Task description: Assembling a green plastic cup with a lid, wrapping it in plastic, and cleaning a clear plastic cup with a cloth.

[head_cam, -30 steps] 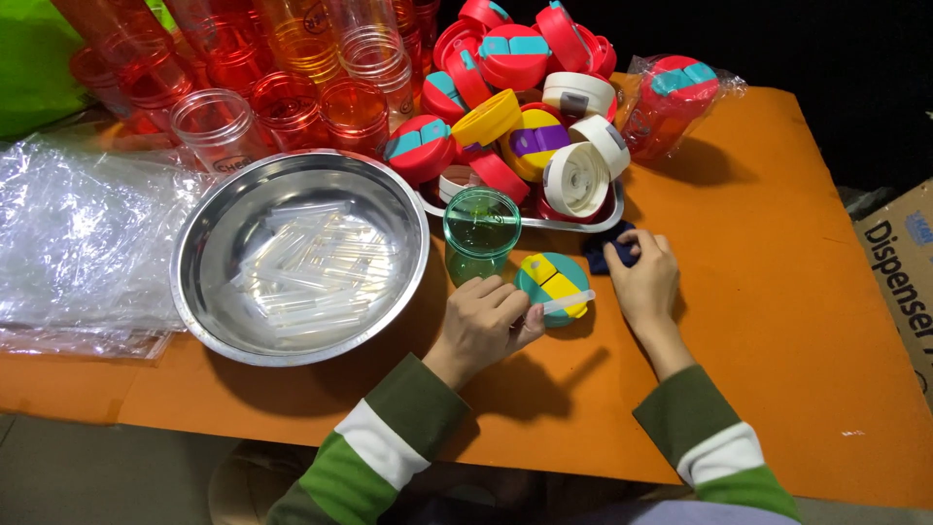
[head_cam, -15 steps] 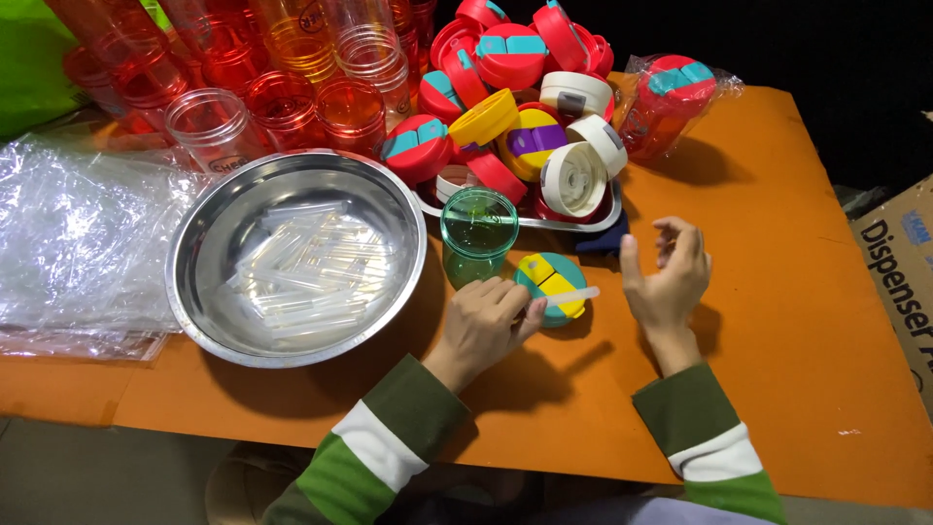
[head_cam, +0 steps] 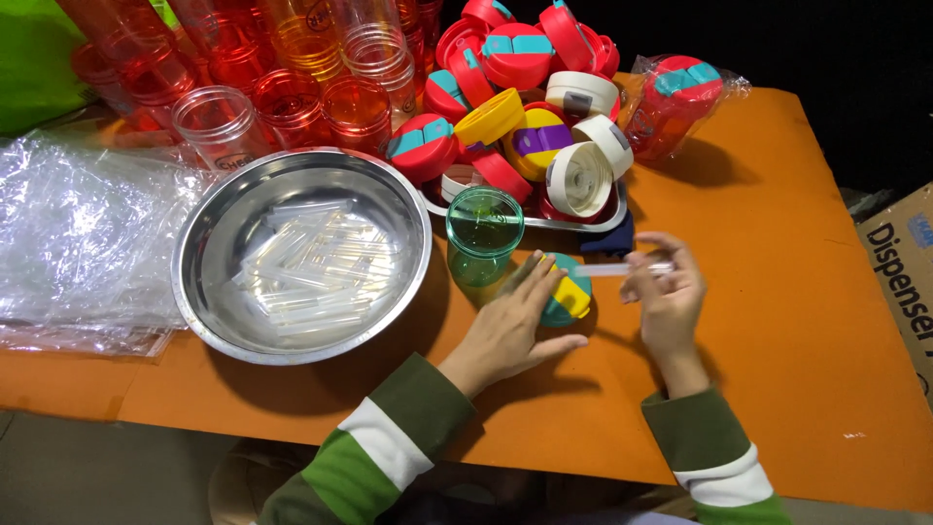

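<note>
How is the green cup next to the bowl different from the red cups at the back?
The green cup is teal-green and stands alone beside the steel bowl, close to the left hand. The red cups are red or orange and crowd together at the table's far edge, away from both hands. Both kinds are see-through plastic, upright, with no lids.

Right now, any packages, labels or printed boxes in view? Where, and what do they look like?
Cardboard box: right edge, beside the table, brown with dark print, partly cut off.
Clear plastic bags: left of the steel bowl, crinkled pile.
Bagged red lid: top right on the orange table, in clear wrap.
</note>
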